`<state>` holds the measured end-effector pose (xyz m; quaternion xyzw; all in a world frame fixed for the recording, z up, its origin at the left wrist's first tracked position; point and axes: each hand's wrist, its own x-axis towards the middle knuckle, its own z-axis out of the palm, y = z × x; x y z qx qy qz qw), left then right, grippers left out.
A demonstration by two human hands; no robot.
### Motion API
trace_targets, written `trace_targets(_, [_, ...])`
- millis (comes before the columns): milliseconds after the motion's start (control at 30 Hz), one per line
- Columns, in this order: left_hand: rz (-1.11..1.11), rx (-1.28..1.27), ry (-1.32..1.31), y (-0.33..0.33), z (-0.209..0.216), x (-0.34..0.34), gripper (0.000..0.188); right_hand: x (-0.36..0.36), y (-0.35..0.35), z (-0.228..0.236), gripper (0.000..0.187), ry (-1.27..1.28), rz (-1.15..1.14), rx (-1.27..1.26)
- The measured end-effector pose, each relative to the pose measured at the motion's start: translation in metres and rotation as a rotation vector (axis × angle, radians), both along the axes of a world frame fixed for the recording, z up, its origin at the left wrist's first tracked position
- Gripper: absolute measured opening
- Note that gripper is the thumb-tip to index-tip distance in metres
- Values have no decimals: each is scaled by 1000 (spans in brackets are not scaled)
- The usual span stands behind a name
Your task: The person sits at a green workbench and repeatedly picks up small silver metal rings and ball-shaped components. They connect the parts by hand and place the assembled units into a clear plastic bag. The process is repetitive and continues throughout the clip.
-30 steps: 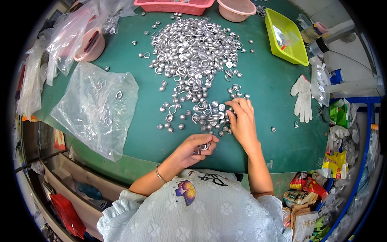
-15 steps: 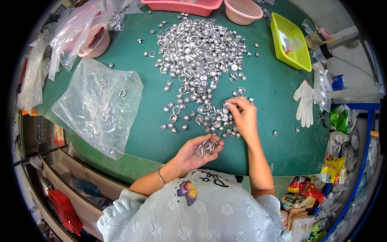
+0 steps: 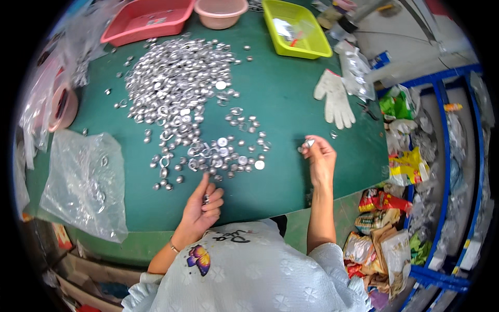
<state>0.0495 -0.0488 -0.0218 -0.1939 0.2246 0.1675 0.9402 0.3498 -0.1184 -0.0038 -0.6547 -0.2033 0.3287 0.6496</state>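
My left hand (image 3: 201,212) is curled near the table's front edge, just below the loose pieces. Its fingers close over a few small silvery metal rings (image 3: 207,198), mostly hidden in the palm. Out to the right, apart from the pile, my right hand (image 3: 321,162) pinches a small shiny metal piece (image 3: 310,142) between thumb and fingers; its exact shape is unclear. A large heap of silvery metal rings and round domed pieces (image 3: 176,73) covers the middle-left of the table, with a looser cluster (image 3: 223,153) trailing toward me.
The green table (image 3: 280,104) also bears a clear plastic bag (image 3: 86,182) with a few rings, a white glove (image 3: 335,99) and pliers (image 3: 368,111). Along the back stand a red basket (image 3: 148,21), a pink bowl (image 3: 221,20) and a yellow-green basket (image 3: 296,49). A blue rack (image 3: 442,104) rises at right.
My right hand has moved right, away from the loose pieces, with a small metal piece pinched. My left hand, palm up before, has turned and curled over its rings. The view has swung right.
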Motion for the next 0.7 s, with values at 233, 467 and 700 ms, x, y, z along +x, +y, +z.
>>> trace_targets(233, [-36, 35, 10, -5, 2, 8, 40, 122, -53, -29, 9, -911, -564, -486])
trace_targets(467, [-17, 140, 61, -10, 5, 9, 36, 110, -53, -37, 36, -1410, -201, -611])
trace_targets(700, [1, 368, 243, -17, 15, 10, 20, -41, 25, 23, 28, -1007, 449, -68])
